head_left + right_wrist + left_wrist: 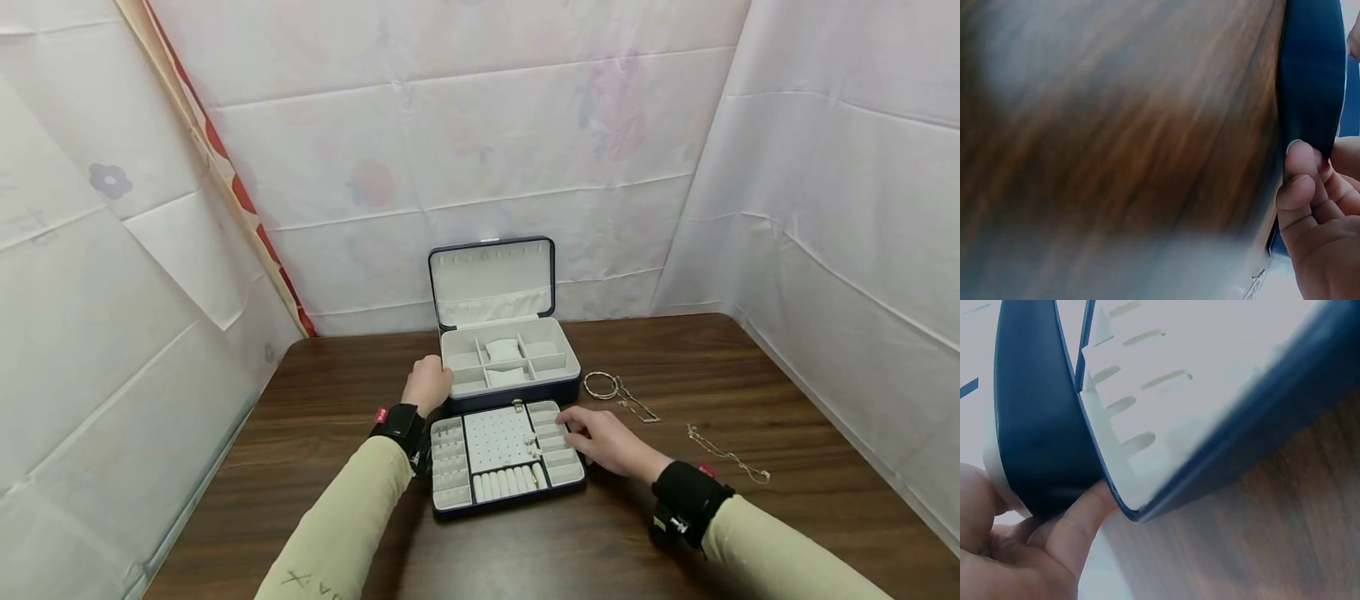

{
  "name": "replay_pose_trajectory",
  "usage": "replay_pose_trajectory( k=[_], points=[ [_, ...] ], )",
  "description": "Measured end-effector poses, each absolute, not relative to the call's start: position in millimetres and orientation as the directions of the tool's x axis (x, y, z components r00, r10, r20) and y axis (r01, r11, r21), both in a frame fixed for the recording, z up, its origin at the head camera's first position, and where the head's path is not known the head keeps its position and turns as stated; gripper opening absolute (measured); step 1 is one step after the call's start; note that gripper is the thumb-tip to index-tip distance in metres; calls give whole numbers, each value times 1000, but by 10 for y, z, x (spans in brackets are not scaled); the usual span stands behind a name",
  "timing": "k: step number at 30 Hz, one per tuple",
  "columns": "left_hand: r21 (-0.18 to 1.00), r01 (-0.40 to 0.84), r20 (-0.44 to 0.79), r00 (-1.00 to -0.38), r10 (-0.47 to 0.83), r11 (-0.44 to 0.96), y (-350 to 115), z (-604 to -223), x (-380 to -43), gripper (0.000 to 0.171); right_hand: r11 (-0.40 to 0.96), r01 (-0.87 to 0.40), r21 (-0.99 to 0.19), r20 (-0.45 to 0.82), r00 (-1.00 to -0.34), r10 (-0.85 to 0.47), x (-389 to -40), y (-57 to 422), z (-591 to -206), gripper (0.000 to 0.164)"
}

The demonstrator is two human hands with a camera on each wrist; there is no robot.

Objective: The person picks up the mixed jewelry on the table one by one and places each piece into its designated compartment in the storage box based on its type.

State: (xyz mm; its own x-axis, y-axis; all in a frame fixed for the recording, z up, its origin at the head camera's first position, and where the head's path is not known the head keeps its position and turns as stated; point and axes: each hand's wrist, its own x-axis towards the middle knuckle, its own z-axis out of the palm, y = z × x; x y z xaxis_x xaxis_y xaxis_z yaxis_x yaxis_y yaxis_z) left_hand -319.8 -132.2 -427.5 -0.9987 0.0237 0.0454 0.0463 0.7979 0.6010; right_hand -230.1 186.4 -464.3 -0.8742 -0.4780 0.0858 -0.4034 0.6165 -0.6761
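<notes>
A navy jewelry box (513, 392) stands with its lid (491, 283) raised, showing a white divided inside with small cushions. Directly in front of it lies a navy-edged jewelry tray (450, 500) with a dotted panel, ring rolls and side compartments; a few small pieces sit on it. My left hand (427, 385) grips the box at its left side, and the left wrist view shows the fingers (1082, 525) at a dark corner beside the slotted tray. At the tray's right edge my right hand (611, 442) pinches the wall, with curled fingers (1297, 190) outside it.
On the brown wooden table (322, 400), right of the box, lie a round bangle (600, 395) and a thin chain (637, 408). Another chain necklace (727, 454) is stretched out farther right. White patterned sheets (480, 150) hang behind and at both sides.
</notes>
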Motion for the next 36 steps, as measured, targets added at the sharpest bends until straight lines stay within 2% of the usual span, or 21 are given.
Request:
replay_pose_trajectory(
  k=[8,13,16,31,36],
  points=[
    [635,67,-31,-993,112,770,-1365,-4235,-3159,16,605,-412,-681,97,-870,-483,-2270,1828,-4616,25],
    [651,76,-52,-988,144,755,-1370,-4233,-3131,29,604,-412,-682,86,-866,-493,-2282,1842,-4607,25],
    [647,77,-51,-988,143,758,-1368,-4239,-3119,32,597,-414,-687,84,-862,-500,-2287,1845,-4596,25],
    [737,44,-106,-978,179,674,-1392,-4241,-3120,30,593,-399,-699,72,-865,-496,-2267,1675,-4642,25],
    [739,55,-113,-973,203,671,-1407,-4221,-3129,20,562,-387,-731,65,-860,-507,-2228,1517,-4659,25]
  ],
)
